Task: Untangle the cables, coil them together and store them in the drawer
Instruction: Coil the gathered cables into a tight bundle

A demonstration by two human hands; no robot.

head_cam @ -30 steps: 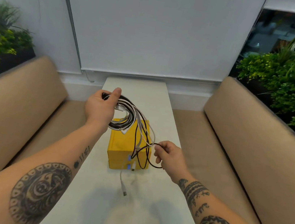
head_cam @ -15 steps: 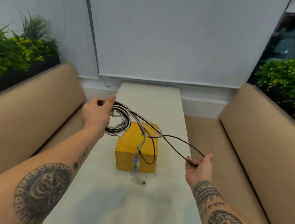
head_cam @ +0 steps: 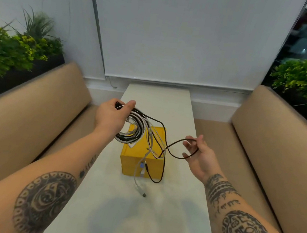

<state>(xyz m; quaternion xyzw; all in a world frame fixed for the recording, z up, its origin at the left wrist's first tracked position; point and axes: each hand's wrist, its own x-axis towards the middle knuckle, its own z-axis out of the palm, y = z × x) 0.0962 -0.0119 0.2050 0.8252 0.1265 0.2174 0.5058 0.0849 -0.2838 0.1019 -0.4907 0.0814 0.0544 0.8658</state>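
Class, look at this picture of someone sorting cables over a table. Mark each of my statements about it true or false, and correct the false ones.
1. The left hand holds a coil of black and white cables. True.
2. The right hand is empty. False: a loop of black cable runs through its fingers.
3. A yellow box stands on the table beneath the cables. True.
4. All cable ends are tucked into the coil. False: several ends hang down in front of the box, one white end reaching the table.
5. The coil lies inside an open drawer. False: it is held in the air.
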